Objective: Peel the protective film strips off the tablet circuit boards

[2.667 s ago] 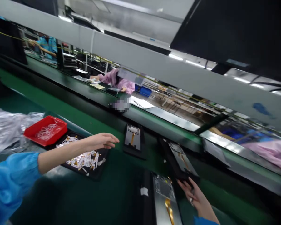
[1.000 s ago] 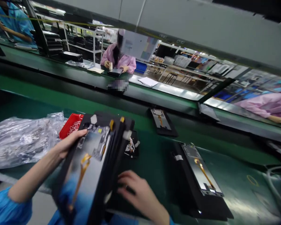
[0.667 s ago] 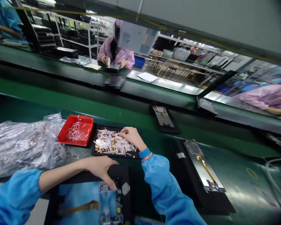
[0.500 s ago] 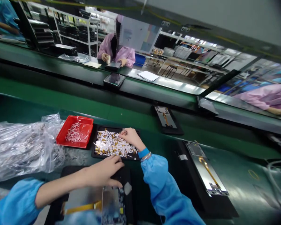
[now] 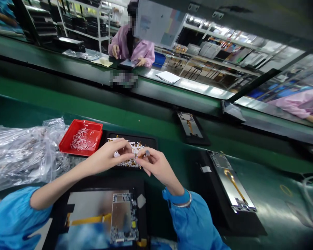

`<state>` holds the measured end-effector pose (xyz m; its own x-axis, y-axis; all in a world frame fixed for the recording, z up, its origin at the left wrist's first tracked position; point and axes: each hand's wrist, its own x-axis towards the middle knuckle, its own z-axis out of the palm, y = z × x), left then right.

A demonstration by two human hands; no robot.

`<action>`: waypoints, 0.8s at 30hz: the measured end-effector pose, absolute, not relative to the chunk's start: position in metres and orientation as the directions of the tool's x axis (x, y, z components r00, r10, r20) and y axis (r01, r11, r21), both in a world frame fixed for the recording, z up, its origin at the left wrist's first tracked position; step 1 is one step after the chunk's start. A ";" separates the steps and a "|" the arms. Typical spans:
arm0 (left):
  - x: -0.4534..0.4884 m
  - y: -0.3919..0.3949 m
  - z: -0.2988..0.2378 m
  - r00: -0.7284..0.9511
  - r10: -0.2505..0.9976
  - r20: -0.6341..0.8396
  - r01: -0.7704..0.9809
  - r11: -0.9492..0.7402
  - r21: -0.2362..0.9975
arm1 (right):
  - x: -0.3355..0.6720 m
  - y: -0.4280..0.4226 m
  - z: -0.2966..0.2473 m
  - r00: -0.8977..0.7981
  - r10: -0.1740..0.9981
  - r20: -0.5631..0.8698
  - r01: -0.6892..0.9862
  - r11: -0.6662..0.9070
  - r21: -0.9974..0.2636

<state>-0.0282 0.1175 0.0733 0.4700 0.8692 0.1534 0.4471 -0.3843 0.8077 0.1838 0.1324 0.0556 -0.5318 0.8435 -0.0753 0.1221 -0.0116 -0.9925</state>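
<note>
Above the black parts tray (image 5: 152, 143), my two hands come together at the fingertips. My right hand (image 5: 159, 166) pinches a small orange-and-grey flex cable (image 5: 147, 155). My left hand (image 5: 111, 156) is curled, with thumb and finger drawn together at the end of that piece; whatever lies between them is too small to make out. Beneath the hands, the tray is strewn with small white and gold flex cables (image 5: 125, 163). Closer to me lies an opened tablet (image 5: 123, 215), showing its circuit board and an orange ribbon, on a black mat.
Left of the tray stands a red bin (image 5: 64, 144) holding thin white strips, beside clear plastic bags (image 5: 23, 156). At right, another opened tablet (image 5: 231, 184) lies on a black pad. A further tablet (image 5: 190, 126) sits beyond. A co-worker in pink (image 5: 146, 50) sits across the line.
My right hand has lifted from the parts pile and come nearer, now holding a small flex cable. My left hand has moved up from the tablet to meet it.
</note>
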 end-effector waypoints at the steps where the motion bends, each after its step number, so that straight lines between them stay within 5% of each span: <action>1: -0.028 0.116 0.077 0.515 0.846 0.139 0.432 -0.397 0.810 | 0.185 0.127 0.058 -0.541 0.840 -0.037 0.145 0.050 -0.988; 7: -0.024 0.108 0.083 0.689 0.715 0.123 0.412 -0.525 0.745 | 0.186 0.111 0.061 -0.537 0.841 0.072 0.308 0.274 -0.911; 15: -0.023 0.095 0.060 0.482 0.854 0.197 0.294 -0.370 0.881 | 0.181 0.107 0.049 -0.532 0.843 -0.081 0.076 -0.048 -0.996; 24: -0.018 0.079 0.057 0.368 0.877 0.308 0.365 -0.441 0.820 | 0.168 0.113 0.039 -0.598 0.786 -0.157 -0.121 -0.282 -0.952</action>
